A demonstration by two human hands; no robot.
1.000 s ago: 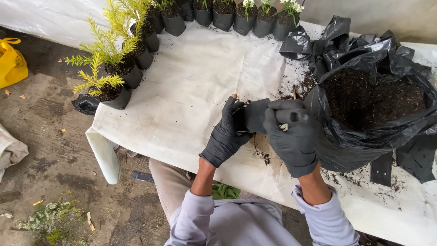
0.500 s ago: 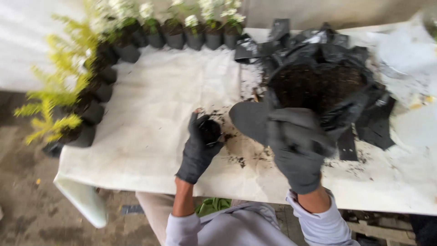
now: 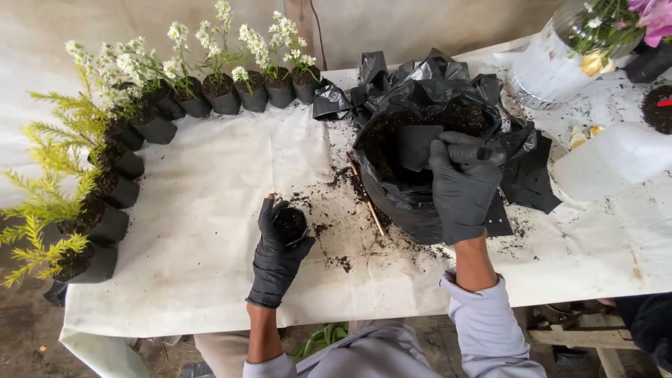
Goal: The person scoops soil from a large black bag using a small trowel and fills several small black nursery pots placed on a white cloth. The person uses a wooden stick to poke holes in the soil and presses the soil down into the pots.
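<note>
Item one: my left hand (image 3: 278,255), black-gloved, was wrapped around a small black nursery pot (image 3: 290,225) of soil standing on the white table cover (image 3: 210,210). Item two: my right hand (image 3: 462,185), gloved, was closed on a black scoop (image 3: 420,145) inside the big black soil bag (image 3: 427,98). Item three: potted white flowers (image 3: 231,91) stood along the far edge; yellow-green conifer seedlings (image 3: 63,203) along the left

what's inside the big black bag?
Dark soil fills the bag. The right hand pushes a black scoop into it. The scoop's lower edge and anything beneath the soil are hidden.
</note>
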